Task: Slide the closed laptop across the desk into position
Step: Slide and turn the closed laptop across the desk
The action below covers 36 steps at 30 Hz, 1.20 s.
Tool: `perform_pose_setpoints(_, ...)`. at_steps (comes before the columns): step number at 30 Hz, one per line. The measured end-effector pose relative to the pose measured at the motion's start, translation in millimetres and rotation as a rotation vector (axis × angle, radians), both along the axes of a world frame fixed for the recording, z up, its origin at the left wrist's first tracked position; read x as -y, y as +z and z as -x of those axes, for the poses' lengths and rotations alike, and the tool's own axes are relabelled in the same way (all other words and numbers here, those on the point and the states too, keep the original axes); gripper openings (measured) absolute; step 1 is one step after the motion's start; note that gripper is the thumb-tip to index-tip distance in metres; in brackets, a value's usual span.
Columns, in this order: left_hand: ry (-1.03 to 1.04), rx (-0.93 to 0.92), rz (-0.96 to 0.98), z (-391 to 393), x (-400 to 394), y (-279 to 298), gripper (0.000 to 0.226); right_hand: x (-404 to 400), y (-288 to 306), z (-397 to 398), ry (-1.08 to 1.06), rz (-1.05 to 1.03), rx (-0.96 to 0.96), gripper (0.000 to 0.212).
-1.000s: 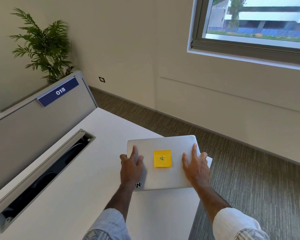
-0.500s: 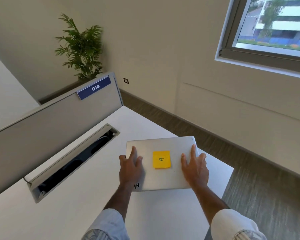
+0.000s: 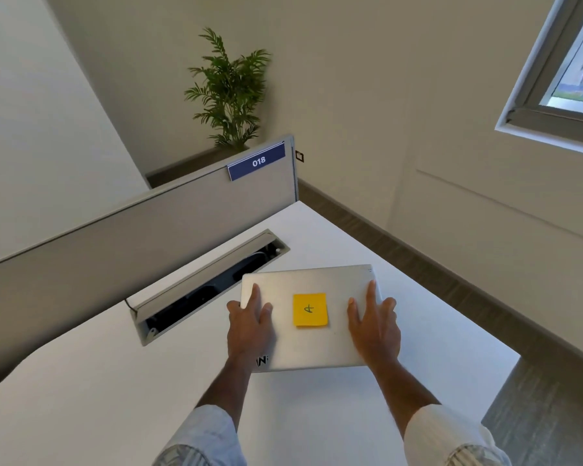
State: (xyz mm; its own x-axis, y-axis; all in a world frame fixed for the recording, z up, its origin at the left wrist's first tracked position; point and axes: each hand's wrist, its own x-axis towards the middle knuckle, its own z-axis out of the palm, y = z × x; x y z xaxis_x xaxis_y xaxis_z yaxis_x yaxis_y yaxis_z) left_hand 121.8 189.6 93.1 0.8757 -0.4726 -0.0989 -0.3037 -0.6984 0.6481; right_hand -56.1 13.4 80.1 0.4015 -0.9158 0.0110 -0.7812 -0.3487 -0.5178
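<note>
Laptop [image 3: 312, 316], closed and silver, lies flat on the white desk [image 3: 81, 398], its far left corner just beside the open cable trough [image 3: 209, 285] that runs below the grey partition [image 3: 132, 237]. Both palms press down on the lid: the left hand [image 3: 249, 329] at the left edge, the right hand [image 3: 374, 327] at the right edge, fingers spread and flat, clamped on nothing. A yellow sticky note [image 3: 309, 310] sits between them. Sliding well probably means even downward pressure from both hands, keeping the base flat and steering that corner clear of the trough's lip.
</note>
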Motion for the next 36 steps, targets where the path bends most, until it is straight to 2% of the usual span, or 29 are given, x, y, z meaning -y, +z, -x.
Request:
perform_pose_setpoints(7, 0.091, 0.005, -0.010, -25.6, -55.8, 0.8, 0.058, -40.9, 4.0, -41.6, 0.091, 0.021, -0.021, 0.071)
perform_pose_setpoints(13, 0.163, 0.002, -0.008, -48.2, -112.4, -6.9, 0.059, -84.7, 5.0, -75.3, 0.171, 0.069, -0.043, 0.081)
perform_pose_setpoints(27, 0.396, 0.045, -0.025, -75.9, -243.4, 8.9, 0.060, -190.5, 8.1, -151.0, 0.356, 0.148, -0.037, 0.080)
perform_pose_setpoints(36, 0.432, 0.071, -0.036, -84.8, -311.9, 5.4, 0.059, -257.0, 0.1, -164.4, 0.381, 0.100, -0.030, 0.072)
